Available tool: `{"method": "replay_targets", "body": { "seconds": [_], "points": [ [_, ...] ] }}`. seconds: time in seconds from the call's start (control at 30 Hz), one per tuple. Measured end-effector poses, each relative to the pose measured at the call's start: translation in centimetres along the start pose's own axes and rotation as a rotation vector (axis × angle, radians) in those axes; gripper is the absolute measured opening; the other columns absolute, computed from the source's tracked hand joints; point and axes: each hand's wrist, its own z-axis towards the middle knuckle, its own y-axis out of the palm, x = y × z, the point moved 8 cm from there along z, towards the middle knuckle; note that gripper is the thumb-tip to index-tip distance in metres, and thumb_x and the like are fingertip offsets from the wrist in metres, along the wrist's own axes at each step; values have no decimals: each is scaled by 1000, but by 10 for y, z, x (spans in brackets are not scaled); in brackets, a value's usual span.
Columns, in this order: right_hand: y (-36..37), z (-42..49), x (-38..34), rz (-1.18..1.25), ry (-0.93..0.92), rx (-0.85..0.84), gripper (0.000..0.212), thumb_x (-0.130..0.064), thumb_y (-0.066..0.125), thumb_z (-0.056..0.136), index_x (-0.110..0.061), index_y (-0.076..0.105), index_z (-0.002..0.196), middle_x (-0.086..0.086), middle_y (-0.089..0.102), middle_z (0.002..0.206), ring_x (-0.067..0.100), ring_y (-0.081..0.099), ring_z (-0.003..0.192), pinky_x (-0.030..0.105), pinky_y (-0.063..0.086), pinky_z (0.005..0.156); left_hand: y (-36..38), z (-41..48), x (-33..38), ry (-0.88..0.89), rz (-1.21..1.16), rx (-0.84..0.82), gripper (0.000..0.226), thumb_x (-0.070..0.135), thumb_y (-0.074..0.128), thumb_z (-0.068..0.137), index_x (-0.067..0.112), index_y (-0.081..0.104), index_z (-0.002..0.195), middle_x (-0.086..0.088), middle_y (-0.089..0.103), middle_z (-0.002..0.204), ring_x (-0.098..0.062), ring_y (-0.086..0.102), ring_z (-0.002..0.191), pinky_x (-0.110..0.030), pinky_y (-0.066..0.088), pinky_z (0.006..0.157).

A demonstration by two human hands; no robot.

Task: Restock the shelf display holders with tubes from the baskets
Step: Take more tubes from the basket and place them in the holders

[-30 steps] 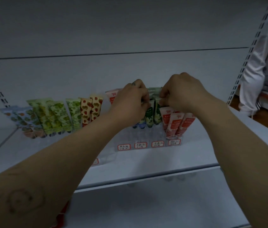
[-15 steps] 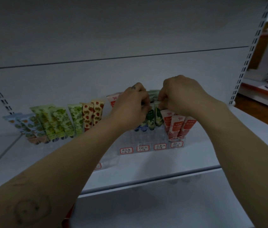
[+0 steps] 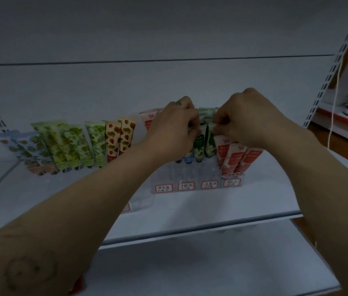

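Together left hand [image 3: 175, 129] and right hand [image 3: 248, 122] pinch green tubes [image 3: 210, 144].

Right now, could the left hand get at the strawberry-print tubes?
Probably yes: the strawberry-print tubes stand with tops exposed just left of the left hand, though that hand currently pinches the green tubes.

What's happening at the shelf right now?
A person is working at a clear display holder on the white shelf. Both the left hand and the right hand pinch the tops of the dark green tubes standing in the holder's middle rows. Red tubes fill the row to the right, and the slots in front of the green ones hold nothing. More patterned tubes stand further left.
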Motion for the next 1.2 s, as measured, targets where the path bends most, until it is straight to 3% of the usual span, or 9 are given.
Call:
{"method": "replay_targets", "body": {
  "seconds": [0.1, 0.33, 0.53, 1.07, 1.2],
  "points": [
    [-1, 2, 0, -9, 8, -9, 21, -30, 70, 84, -22, 74, 103, 7, 70, 103, 27, 59, 98, 32, 49, 79, 0, 1, -1, -2, -15, -11, 14, 17, 66, 87, 13, 57, 78, 2, 45, 96, -20, 48, 91, -37, 43, 74],
    [3, 8, -3, -12, 21, -16, 24, -28, 70, 84, -22, 73, 106, 8, 68, 105, 28, 57, 102, 29, 43, 73, 1, 1, -4, 10, -27, 25, 9, 13, 67, 85, 7, 62, 81, -1, 50, 93, -17, 48, 87, -29, 37, 69],
    [8, 11, -6, 18, 35, -4, 22, -27, 71, 82, -18, 74, 101, 12, 67, 102, 29, 59, 95, 39, 53, 78, 0, 0, -5, 5, -35, 31, 7, 9, 66, 83, 6, 62, 78, -6, 54, 92, -23, 53, 84, -33, 42, 69],
    [13, 9, 3, 97, 88, -10, 21, -27, 71, 82, -24, 74, 103, 6, 69, 105, 27, 58, 101, 33, 49, 79, -1, 1, -2, -55, -4, 12, 13, 15, 69, 85, 8, 62, 76, -2, 51, 91, -21, 54, 83, -41, 47, 71],
    [13, 2, 9, 207, 124, 0, 25, -32, 73, 81, -22, 75, 103, 4, 72, 103, 23, 61, 98, 35, 50, 87, -3, 1, -1, -80, 18, -1, 11, 19, 66, 87, 10, 65, 80, -2, 54, 96, -20, 55, 88, -41, 48, 73]
  ]
}}
